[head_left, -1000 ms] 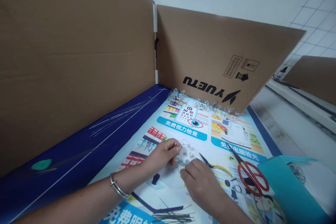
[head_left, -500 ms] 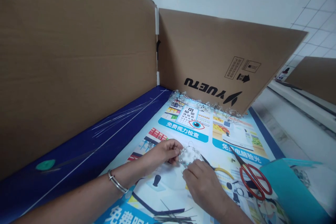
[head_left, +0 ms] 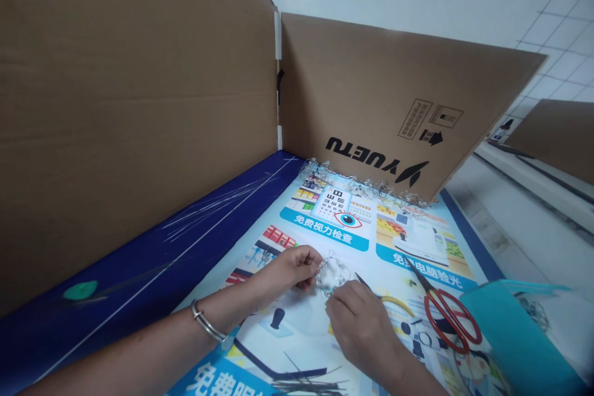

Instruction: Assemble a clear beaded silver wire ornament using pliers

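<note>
Pinching a clear, looped cluster (head_left: 332, 276) between left hand (head_left: 293, 268) and right hand (head_left: 357, 322) fingers.

Left hand (head_left: 292, 269) and right hand (head_left: 357, 328) working close together, low in view
The bare left forearm (head_left: 139, 337) slants in from the lower left, its fingers curled inward; the right hand comes up from below, fingers bent, just beside them.

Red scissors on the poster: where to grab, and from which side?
Grip the red scissors by the loop handles, coming from above on the near side. They lie flat on the poster, with the loops toward you and the blades pointing away. The teal folder crowds the handles on the right.
</note>
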The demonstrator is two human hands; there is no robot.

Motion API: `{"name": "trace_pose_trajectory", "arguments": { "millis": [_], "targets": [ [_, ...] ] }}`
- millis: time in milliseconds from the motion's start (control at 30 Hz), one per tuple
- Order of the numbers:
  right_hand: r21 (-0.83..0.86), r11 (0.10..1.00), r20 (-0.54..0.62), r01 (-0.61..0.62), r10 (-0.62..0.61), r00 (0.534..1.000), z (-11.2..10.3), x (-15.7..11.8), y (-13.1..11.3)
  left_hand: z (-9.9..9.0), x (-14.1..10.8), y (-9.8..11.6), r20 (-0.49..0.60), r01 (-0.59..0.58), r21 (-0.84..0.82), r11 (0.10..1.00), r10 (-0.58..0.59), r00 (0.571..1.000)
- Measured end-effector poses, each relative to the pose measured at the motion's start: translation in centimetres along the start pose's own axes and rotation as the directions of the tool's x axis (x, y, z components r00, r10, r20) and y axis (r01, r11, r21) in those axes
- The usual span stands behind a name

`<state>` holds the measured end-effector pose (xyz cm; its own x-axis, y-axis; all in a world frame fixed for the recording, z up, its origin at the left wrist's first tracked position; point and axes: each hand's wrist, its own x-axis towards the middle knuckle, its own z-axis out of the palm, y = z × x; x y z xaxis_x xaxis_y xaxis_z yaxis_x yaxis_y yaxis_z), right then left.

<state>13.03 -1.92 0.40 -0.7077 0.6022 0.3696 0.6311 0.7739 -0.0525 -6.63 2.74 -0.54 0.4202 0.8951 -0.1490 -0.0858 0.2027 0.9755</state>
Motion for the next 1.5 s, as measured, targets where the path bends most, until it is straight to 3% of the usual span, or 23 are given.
{"name": "trace_pose_trajectory", "arguments": {
  "millis": [667, 1133, 1500],
  "targets": [
    [-0.028, 0.998, 0.009, 0.049, -0.049, 0.999, 0.08, 0.05, 0.03, 0.33, -0.33, 0.30, -0.117, -0.021, 0.345, 0.939, 0.065, 0.991],
    [-0.066, 0.993, 0.096, 0.097, -0.091, 0.991, 0.07, 0.05, -0.27, 0.52, -0.37, 0.31, -0.116, 0.038, 0.265, 0.963, -0.007, 0.993],
    [0.026, 0.998, 0.002, 0.053, -0.053, 0.999, -0.01, 0.09, -0.35, 0.53, -0.37, -0.07, -0.095, 0.015, 0.214, 0.977, 0.005, 0.995]
  ]
}}
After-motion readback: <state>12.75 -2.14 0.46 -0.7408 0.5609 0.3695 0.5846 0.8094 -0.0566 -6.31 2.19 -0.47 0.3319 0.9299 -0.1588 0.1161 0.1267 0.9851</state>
